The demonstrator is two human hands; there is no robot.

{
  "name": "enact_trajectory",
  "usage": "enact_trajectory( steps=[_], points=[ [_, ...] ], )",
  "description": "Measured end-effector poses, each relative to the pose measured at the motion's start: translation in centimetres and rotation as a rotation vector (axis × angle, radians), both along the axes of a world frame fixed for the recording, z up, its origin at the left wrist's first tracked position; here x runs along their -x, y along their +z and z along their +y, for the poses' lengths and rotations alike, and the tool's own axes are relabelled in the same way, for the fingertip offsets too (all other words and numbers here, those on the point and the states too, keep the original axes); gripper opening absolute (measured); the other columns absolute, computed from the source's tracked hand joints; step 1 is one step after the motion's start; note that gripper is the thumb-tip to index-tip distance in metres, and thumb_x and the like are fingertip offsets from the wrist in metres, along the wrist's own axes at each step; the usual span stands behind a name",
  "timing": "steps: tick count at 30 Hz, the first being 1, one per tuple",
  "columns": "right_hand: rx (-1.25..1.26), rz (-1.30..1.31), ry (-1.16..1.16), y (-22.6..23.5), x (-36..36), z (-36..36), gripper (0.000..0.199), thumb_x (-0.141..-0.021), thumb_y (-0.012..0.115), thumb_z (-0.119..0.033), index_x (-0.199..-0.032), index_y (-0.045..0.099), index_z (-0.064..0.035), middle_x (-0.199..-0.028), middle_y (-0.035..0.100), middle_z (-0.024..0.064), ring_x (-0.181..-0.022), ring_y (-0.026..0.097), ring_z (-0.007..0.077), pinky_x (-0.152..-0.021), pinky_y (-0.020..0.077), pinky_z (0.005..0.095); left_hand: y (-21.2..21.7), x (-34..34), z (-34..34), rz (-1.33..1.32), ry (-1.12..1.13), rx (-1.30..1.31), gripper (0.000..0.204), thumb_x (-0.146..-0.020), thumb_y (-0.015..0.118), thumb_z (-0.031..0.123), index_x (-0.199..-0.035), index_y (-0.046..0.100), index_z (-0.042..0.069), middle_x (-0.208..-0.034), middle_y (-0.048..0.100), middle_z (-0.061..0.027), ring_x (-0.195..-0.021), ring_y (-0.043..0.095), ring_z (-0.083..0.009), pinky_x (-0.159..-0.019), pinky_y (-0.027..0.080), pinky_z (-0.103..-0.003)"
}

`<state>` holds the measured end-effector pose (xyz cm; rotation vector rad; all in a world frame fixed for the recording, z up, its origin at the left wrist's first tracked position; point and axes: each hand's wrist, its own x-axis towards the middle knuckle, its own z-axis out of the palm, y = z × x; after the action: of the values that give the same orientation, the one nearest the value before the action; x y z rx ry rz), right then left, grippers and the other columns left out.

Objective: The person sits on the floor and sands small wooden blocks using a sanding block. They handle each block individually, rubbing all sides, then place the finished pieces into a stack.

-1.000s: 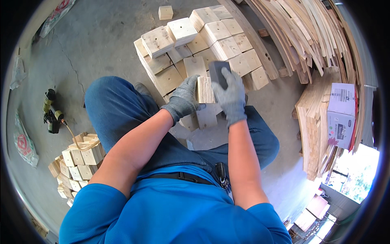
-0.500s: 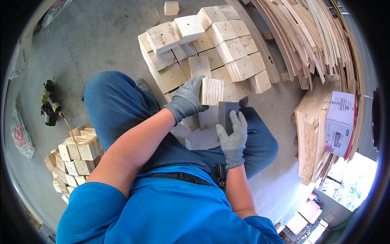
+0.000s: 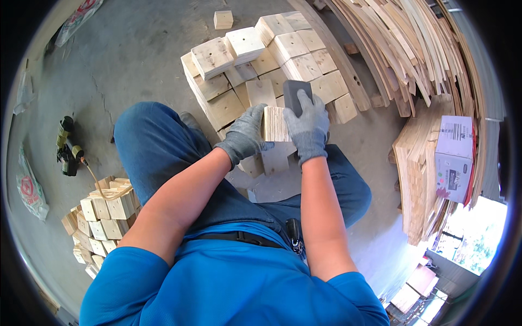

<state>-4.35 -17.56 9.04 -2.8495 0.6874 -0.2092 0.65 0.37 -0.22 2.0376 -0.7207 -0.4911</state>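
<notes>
My left hand (image 3: pixel 246 133), in a grey knit glove, is wrapped round a pale plywood block (image 3: pixel 275 124) and holds it up above my lap, its layered edge toward me. My right hand (image 3: pixel 308 127), gloved alike, grips a dark grey sanding block (image 3: pixel 295 93). It lies against the plywood block's right side and reaches past its far end. The right hand's fingertips overlap the sanding block's near part; the face that meets the wood is hidden. Just beyond both hands is a stack of plywood blocks (image 3: pixel 227 107), several layers high.
Long wooden strips (image 3: pixel 397 49) lie at the far right, near a stack of boards (image 3: pixel 416 163) and a white carton (image 3: pixel 455 155). A pile of smaller blocks (image 3: pixel 103 217) is at the left, beside a nail gun (image 3: pixel 66 146) with a hose. One loose block (image 3: pixel 223 20) lies at the back.
My right hand has moved up and away from me, sliding the sanding block along the plywood block's right side. The left hand has shifted slightly left with its block.
</notes>
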Motion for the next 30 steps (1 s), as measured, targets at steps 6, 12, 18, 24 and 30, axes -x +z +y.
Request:
enact_trajectory(
  steps=[6,12,18,24,30],
  points=[
    [-0.01,-0.008,0.021,0.1,9.1,3.0,0.068,-0.086,0.085,-0.033,-0.148,0.066,-0.0109,-0.156,0.051,0.0307,-0.138,0.055,0.0479,-0.113,0.047,0.0559,0.7,0.2,0.4,0.027,-0.024,-0.023,0.103,-0.071,0.094,0.036,-0.155,0.043,0.005,-0.146,0.055,-0.023,-0.138,0.055,-0.0421,-0.12,0.046,-0.046],
    [-0.003,-0.004,-0.004,0.8,12.2,4.1,0.068,-0.084,0.086,-0.029,-0.146,0.067,-0.0081,-0.156,0.05,0.0319,-0.137,0.055,0.0495,-0.113,0.0467,0.0561,0.7,0.3,0.2,0.039,-0.005,-0.037,0.103,-0.07,0.094,0.034,-0.155,0.043,0.006,-0.145,0.055,-0.0224,-0.139,0.054,-0.0413,-0.121,0.045,-0.046],
    [0.13,-0.006,-0.088,-0.4,3.9,1.9,0.065,-0.087,0.082,-0.036,-0.146,0.067,-0.0125,-0.154,0.054,0.0275,-0.13,0.059,0.0496,-0.109,0.0509,0.0552,0.6,0.2,0.0,0.027,0.005,-0.011,0.104,-0.069,0.096,0.036,-0.154,0.044,0.005,-0.146,0.056,-0.023,-0.14,0.055,-0.0412,-0.12,0.046,-0.046],
    [0.131,0.018,-0.064,-0.2,1.8,1.1,0.065,-0.088,0.081,-0.036,-0.148,0.066,-0.0142,-0.155,0.053,0.0271,-0.128,0.06,0.05,-0.107,0.0518,0.0556,-0.1,0.2,-0.1,0.004,0.017,0.019,0.104,-0.069,0.096,0.037,-0.154,0.045,0.007,-0.145,0.057,-0.0224,-0.138,0.057,-0.0414,-0.119,0.047,-0.046],
    [0.145,0.038,-0.024,0.4,8.8,3.5,0.068,-0.087,0.084,-0.035,-0.148,0.066,-0.0111,-0.155,0.051,0.0285,-0.129,0.059,0.0506,-0.108,0.051,0.0564,0.1,0.3,0.1,0.011,0.011,0.0,0.1,-0.069,0.094,0.037,-0.153,0.046,0.009,-0.144,0.058,-0.0212,-0.137,0.057,-0.0406,-0.117,0.048,-0.047]
  ],
)
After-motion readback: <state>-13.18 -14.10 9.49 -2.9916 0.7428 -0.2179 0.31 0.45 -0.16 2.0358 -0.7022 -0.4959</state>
